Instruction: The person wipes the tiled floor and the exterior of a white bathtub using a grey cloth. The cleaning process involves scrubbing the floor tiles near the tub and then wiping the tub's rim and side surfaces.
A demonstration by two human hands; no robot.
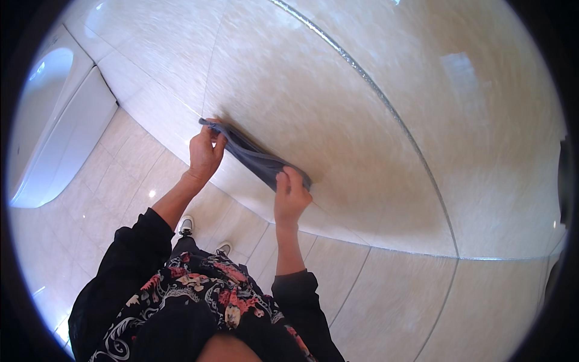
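Observation:
A dark grey cloth (258, 160) is stretched between my two hands, folded lengthwise, in front of a glossy beige tiled wall (353, 149). My left hand (206, 151) pinches its upper left end. At the lower right end, the fingers of my right hand (291, 197) grip the other side. The cloth's back edge lies close to the tiles; whether it touches them cannot be made out. Both forearms reach forward from black sleeves.
A white bathtub (68, 140) stands at the left against the wall. A glittery silver strip (362, 72) curves across the wall tiles. Beige tiles cover the floor (122, 167), where my shoes (186, 225) stand near the wall's foot. A dark object (563, 181) shows at the right rim.

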